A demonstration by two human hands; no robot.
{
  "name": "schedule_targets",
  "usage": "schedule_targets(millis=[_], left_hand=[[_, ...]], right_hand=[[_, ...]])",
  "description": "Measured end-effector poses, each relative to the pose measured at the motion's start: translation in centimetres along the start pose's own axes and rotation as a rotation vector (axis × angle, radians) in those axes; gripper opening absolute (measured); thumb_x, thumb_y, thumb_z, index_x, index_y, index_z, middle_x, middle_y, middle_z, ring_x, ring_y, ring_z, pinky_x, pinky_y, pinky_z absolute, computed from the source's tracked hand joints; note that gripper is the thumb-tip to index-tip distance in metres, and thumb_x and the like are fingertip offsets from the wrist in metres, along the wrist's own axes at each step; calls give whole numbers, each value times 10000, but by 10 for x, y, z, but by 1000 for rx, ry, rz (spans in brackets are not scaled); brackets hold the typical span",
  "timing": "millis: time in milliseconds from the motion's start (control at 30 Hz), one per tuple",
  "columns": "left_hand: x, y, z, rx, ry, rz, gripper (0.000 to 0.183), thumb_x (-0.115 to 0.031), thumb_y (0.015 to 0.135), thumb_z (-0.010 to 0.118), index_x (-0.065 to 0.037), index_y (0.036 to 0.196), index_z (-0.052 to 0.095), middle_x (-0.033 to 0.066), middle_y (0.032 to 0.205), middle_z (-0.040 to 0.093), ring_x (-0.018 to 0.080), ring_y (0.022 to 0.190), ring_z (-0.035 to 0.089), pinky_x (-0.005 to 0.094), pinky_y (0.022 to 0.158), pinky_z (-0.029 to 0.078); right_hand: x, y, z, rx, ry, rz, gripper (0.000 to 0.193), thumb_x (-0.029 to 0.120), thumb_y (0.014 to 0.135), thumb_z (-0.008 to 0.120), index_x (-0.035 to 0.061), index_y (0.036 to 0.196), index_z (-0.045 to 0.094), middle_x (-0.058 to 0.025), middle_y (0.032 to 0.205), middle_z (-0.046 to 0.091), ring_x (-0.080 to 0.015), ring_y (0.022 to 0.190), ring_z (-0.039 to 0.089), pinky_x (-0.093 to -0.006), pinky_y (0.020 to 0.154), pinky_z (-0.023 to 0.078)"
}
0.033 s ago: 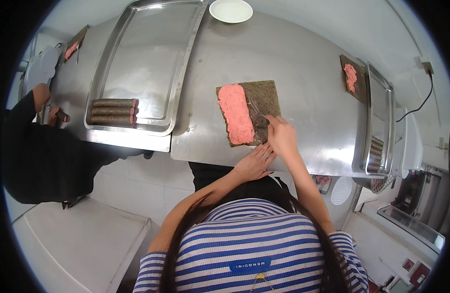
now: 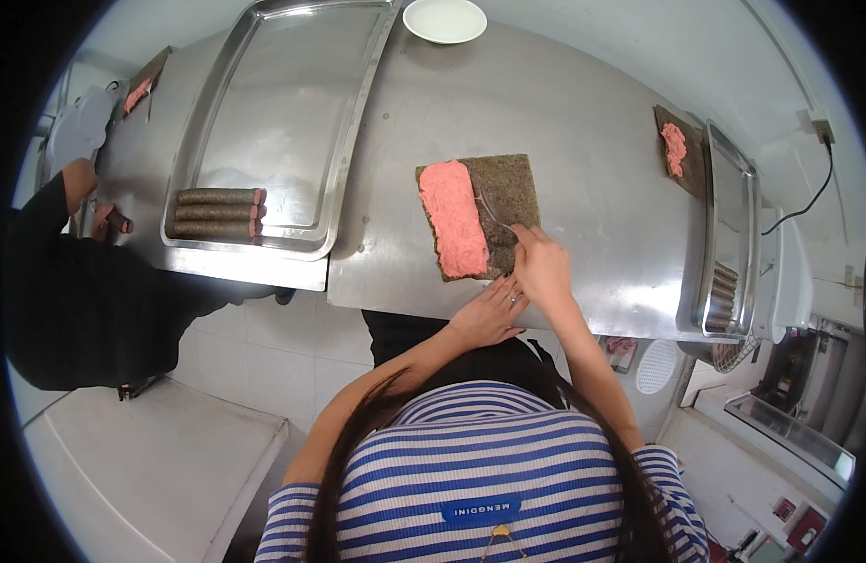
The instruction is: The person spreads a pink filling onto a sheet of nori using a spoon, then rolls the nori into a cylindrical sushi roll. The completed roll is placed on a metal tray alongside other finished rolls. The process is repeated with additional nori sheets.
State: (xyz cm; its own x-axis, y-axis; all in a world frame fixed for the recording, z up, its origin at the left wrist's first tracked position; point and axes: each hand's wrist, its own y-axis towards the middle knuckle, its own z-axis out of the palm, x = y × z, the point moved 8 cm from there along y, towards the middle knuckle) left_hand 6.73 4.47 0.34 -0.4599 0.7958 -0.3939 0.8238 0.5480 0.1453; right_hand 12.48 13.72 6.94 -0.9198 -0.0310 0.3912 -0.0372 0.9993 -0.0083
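A dark green seaweed sheet (image 2: 510, 183) lies flat on the steel table. Pink minced paste (image 2: 453, 218) covers its left part in a thick upright band, while the right part is bare. My right hand (image 2: 544, 269) is closed around a thin metal fork (image 2: 492, 212), whose head rests on the seaweed just beside the paste's right edge. At the sheet's near edge, my left hand (image 2: 489, 311) lies with its fingers stretched out, fingertips close to the right hand. A ring shows on one of its fingers.
To the left, a steel tray (image 2: 344, 131) holds several finished seaweed rolls (image 2: 217, 214). A white bowl (image 2: 444, 21) stands at the far side. Another person's hand (image 2: 102, 221) holds a roll at far left. Another paste-topped sheet (image 2: 675, 148) and a tray (image 2: 754, 188) are at right.
The fork has shifted very slightly toward the paste. Both hands are otherwise almost where they were.
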Motion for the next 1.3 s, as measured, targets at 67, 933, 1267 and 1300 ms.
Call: schedule_targets(millis=[67, 933, 1267, 1300], left_hand=[[-2, -3, 9, 41, -19, 8, 644, -468, 910, 480, 28, 1320, 438, 228, 1324, 481, 356, 1292, 392, 456, 1120, 243], [-1, -4, 0, -17, 74, -12, 690, -496, 898, 478, -12, 1380, 389, 189, 1485, 308, 321, 1391, 263, 445, 1145, 178], [0, -3, 1, 1, 74, -11, 705, -495, 883, 509, -6, 1375, 384, 207, 1487, 293, 336, 1390, 258, 454, 1137, 196], [-1, -3, 0, -4, 78, -9, 698, -495, 887, 502, -7, 1374, 390, 203, 1485, 299, 333, 1387, 266, 452, 1134, 208]], right_hand=[[4, -12, 11, 35, -70, 8, 257, 95, 810, 527, 57, 1034, 649, -160, 937, 628, -375, 745, 651, -473, 642, 525], [82, 37, -7, 306, 19, -769, 118, 85, 729, 608, 78, 820, 683, -55, 724, 584, -266, 749, 612, -395, 626, 482], [70, 66, 3, 520, -271, -793, 67, 87, 710, 617, 42, 661, 630, -85, 737, 609, -305, 718, 598, -430, 590, 457], [73, 69, 16, 526, -298, -819, 75, 90, 705, 618, 39, 651, 620, -88, 727, 606, -311, 709, 594, -434, 585, 453]])
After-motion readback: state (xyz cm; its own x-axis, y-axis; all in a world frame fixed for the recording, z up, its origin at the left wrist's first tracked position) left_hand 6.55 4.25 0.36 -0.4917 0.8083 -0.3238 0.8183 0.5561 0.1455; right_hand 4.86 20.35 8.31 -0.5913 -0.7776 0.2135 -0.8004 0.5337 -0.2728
